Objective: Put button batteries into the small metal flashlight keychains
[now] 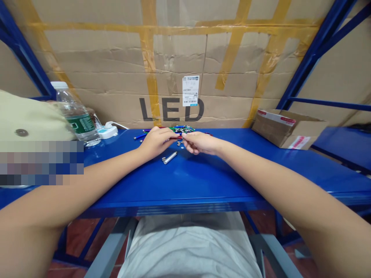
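Note:
My left hand [156, 142] and my right hand [199, 143] meet at the fingertips above a blue metal bench top [220, 177]. Between them they pinch a thin red rod [179, 137], partly hidden by my fingers. Just behind my fingers lies a heap of green circuit boards [182, 129] mixed with thin coloured rods. A loose blue rod [139, 136] lies beyond my left hand. Several small round metal pieces [179, 143] sit below my fingertips. A short silver metal tube [169, 157] lies on the bench in front of my hands, touching neither.
A plastic water bottle [77, 116] and a white power strip [108, 132] stand at the back left, beside a beige fabric bag [29, 119]. A flattened cardboard box [286, 129] lies at the right. Cardboard sheeting and blue shelf uprights bound the back.

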The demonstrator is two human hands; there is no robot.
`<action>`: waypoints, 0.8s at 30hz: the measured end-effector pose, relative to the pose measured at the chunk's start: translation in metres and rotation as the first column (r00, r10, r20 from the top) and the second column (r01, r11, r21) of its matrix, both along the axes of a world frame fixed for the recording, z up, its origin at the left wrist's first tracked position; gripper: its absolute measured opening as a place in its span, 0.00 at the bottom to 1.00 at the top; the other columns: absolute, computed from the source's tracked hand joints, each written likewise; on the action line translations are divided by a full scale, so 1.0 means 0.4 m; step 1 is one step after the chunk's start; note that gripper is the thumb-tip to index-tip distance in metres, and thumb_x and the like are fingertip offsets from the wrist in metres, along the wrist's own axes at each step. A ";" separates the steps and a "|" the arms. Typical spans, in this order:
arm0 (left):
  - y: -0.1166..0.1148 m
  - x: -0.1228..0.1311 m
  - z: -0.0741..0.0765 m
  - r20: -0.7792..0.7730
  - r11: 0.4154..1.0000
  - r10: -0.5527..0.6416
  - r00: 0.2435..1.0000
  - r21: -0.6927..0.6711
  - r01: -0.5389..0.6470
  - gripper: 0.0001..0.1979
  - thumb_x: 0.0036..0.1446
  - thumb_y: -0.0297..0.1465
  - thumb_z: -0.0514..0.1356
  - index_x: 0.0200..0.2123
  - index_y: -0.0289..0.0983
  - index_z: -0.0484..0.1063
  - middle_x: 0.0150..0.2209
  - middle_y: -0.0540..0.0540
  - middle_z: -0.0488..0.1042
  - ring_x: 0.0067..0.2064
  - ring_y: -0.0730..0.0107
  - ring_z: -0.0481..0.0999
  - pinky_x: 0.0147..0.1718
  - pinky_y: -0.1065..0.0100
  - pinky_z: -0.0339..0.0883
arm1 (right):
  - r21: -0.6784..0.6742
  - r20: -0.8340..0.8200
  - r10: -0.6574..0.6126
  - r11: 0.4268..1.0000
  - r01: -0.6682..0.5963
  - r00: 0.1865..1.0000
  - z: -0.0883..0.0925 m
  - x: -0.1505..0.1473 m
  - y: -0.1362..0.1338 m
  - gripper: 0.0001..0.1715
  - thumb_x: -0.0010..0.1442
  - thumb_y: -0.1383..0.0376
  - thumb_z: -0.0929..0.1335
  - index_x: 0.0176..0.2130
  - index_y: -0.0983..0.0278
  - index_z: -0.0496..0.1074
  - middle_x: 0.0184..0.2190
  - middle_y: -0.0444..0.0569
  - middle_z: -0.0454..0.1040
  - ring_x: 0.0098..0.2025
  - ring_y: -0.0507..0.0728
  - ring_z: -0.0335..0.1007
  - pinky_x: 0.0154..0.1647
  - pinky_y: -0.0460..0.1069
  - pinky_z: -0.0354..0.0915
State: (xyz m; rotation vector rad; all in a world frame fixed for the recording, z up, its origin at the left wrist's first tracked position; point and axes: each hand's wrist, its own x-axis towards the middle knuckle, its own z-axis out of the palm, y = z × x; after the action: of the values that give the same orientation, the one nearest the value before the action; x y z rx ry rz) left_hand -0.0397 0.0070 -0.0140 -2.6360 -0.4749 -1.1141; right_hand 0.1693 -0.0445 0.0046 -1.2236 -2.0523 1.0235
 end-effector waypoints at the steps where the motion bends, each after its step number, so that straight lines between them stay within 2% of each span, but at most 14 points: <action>1: 0.002 0.003 0.000 0.006 0.998 -0.010 1.000 -0.068 0.010 0.09 0.63 0.33 0.57 0.43 0.39 0.75 0.41 0.44 0.79 0.42 0.67 0.76 0.39 0.66 0.64 | 0.118 0.096 -0.039 0.993 0.028 0.995 0.001 -0.001 -0.001 0.26 0.70 0.54 0.50 0.31 0.63 0.63 0.19 0.44 0.67 0.19 0.49 0.60 0.22 0.45 0.56; 3: 0.008 0.010 -0.002 0.036 0.978 -0.022 0.999 -0.207 0.029 0.09 0.62 0.32 0.58 0.43 0.38 0.75 0.40 0.45 0.79 0.40 0.68 0.76 0.39 0.67 0.66 | 0.410 0.341 -0.182 0.912 0.029 0.922 0.005 0.001 -0.001 0.22 0.69 0.53 0.55 0.34 0.64 0.65 0.27 0.49 0.73 0.26 0.52 0.67 0.26 0.46 0.58; 5: 0.012 0.015 -0.005 0.066 0.947 -0.017 0.998 -0.320 0.037 0.09 0.60 0.33 0.59 0.43 0.38 0.75 0.38 0.45 0.78 0.38 0.68 0.75 0.36 0.67 0.67 | 0.605 0.524 -0.354 0.795 -0.045 0.775 0.012 0.007 -0.002 0.18 0.67 0.53 0.59 0.39 0.64 0.67 0.34 0.53 0.76 0.32 0.56 0.70 0.28 0.47 0.57; 7: 0.015 0.016 -0.008 0.073 0.915 -0.012 0.997 -0.402 0.041 0.10 0.60 0.33 0.59 0.43 0.38 0.75 0.37 0.46 0.78 0.35 0.70 0.75 0.34 0.68 0.67 | 0.663 0.614 -0.447 0.739 -0.119 0.650 0.019 0.015 -0.002 0.16 0.67 0.56 0.59 0.42 0.64 0.68 0.37 0.53 0.77 0.35 0.58 0.72 0.28 0.48 0.55; 9: 0.015 0.015 -0.010 0.077 0.894 -0.018 0.997 -0.445 0.050 0.10 0.59 0.32 0.60 0.43 0.38 0.76 0.37 0.46 0.79 0.34 0.70 0.75 0.34 0.68 0.67 | 0.666 0.662 -0.453 0.721 -0.192 0.597 0.023 0.024 -0.001 0.16 0.68 0.60 0.58 0.40 0.63 0.70 0.37 0.52 0.78 0.35 0.57 0.72 0.28 0.48 0.53; 12: 0.013 0.014 -0.010 0.083 0.877 -0.032 0.996 -0.476 0.068 0.10 0.58 0.33 0.61 0.42 0.37 0.76 0.38 0.45 0.79 0.37 0.68 0.76 0.36 0.67 0.68 | 0.670 0.690 -0.434 0.686 -0.284 0.580 0.024 0.032 0.000 0.17 0.69 0.61 0.57 0.38 0.62 0.71 0.37 0.51 0.78 0.35 0.56 0.72 0.28 0.48 0.51; 16: 0.010 0.015 -0.009 0.065 0.853 -0.046 0.997 -0.516 0.074 0.11 0.58 0.35 0.61 0.42 0.36 0.76 0.37 0.45 0.79 0.36 0.68 0.76 0.35 0.67 0.69 | 0.698 0.665 -0.455 0.661 -0.276 0.592 0.024 0.033 0.000 0.18 0.69 0.58 0.57 0.42 0.62 0.71 0.39 0.51 0.77 0.34 0.55 0.71 0.27 0.48 0.49; 21: 0.012 0.009 -0.009 0.000 0.916 -0.099 0.995 -0.391 0.091 0.10 0.59 0.33 0.60 0.43 0.38 0.77 0.39 0.45 0.80 0.40 0.66 0.77 0.42 0.65 0.69 | 0.618 0.740 -0.367 0.702 -0.354 0.564 0.027 0.032 -0.012 0.17 0.68 0.62 0.58 0.37 0.63 0.72 0.35 0.49 0.77 0.33 0.54 0.69 0.28 0.48 0.48; 24: 0.012 0.005 -0.007 -0.043 0.946 -0.109 0.993 -0.311 0.091 0.10 0.60 0.31 0.59 0.44 0.39 0.76 0.40 0.45 0.80 0.42 0.65 0.77 0.43 0.64 0.68 | 0.597 0.731 -0.306 0.720 -0.354 0.610 0.024 0.026 -0.017 0.19 0.68 0.62 0.57 0.36 0.64 0.73 0.34 0.50 0.77 0.31 0.54 0.67 0.29 0.48 0.49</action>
State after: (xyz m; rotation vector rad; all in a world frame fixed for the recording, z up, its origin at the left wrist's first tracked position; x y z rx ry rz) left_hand -0.0378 0.0118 -0.0170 -2.9855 -0.5488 -1.0613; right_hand 0.1797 -0.0512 0.0142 -1.2996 -2.7078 -0.5223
